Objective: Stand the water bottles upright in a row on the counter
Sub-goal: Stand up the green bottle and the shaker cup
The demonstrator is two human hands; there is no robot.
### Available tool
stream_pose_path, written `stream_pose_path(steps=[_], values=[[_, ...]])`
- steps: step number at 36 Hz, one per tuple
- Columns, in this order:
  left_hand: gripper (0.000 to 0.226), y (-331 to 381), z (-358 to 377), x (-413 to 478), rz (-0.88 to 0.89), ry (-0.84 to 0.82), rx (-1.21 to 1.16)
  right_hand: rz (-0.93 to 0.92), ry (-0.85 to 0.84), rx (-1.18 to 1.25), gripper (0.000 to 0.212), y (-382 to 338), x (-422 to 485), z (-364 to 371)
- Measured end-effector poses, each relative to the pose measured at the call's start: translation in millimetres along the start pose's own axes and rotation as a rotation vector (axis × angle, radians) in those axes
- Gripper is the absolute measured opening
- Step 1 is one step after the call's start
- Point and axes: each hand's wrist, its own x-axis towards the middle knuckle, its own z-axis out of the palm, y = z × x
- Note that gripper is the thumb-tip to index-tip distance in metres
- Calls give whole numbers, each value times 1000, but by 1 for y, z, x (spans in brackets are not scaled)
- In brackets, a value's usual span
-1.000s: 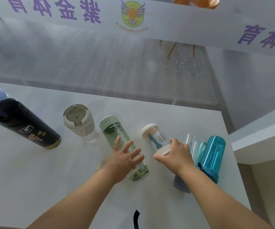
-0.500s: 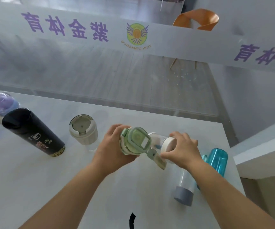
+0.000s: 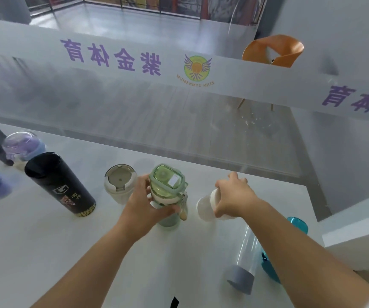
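Bottles are what I am sorting, and the head view is the only 1 I have. On the white counter (image 3: 45,252) my left hand (image 3: 143,205) is wrapped around the green bottle (image 3: 168,192), which stands upright with its base on the surface, just right of the beige cup (image 3: 120,183) and the black flask (image 3: 61,185). My right hand (image 3: 234,196) is curled over the white-capped bottle (image 3: 208,207), fingers closed on its top end; I cannot tell whether its base is down yet, as it looks tilted. 2 more lie flat near my right forearm: a clear bottle with a grey cap (image 3: 244,258) and a teal bottle (image 3: 296,225) beside it. I judge the step in hand is seating these 2 in the row. Next I would let go of the green bottle, square the white-capped bottle beside it, then reach for the clear bottle with the grey cap.
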Motion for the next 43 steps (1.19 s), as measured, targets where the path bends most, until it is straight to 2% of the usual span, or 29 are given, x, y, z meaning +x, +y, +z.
stream_pose_path(steps=[3, 8, 12, 18, 22, 25, 30, 34, 38, 43], values=[[72, -2, 0, 0, -19, 6, -9, -65, 17, -13, 60, -6, 2, 2], [69, -1, 2, -2, -11, 32, 31, -177, 77, 90, 83, -8, 2, 6], [67, 1, 1, -4, -21, 42, 56, -249, 76, 151, 86, -9, 3, 11], [64, 3, -1, -6, -63, 6, 99, -233, 112, 223, 87, -11, 5, 13], [62, 5, -2, -8, -83, -8, 170, -221, 74, 214, 88, -12, 6, 10], [66, 5, -6, -11, -138, -51, 257, -222, 79, 194, 86, -12, 5, 4], [74, -1, -13, -23, -168, -23, 430, -246, 257, 218, 69, -8, -6, -7], [57, -12, -18, -38, -212, -60, 540, -210, 352, 281, 53, 2, -24, -13], [40, -23, -18, -52, -238, -202, 629, -141, 366, 325, 51, 13, -51, -8], [34, -31, -10, -69, -225, -353, 702, -38, 336, 320, 48, 27, -90, 15]])
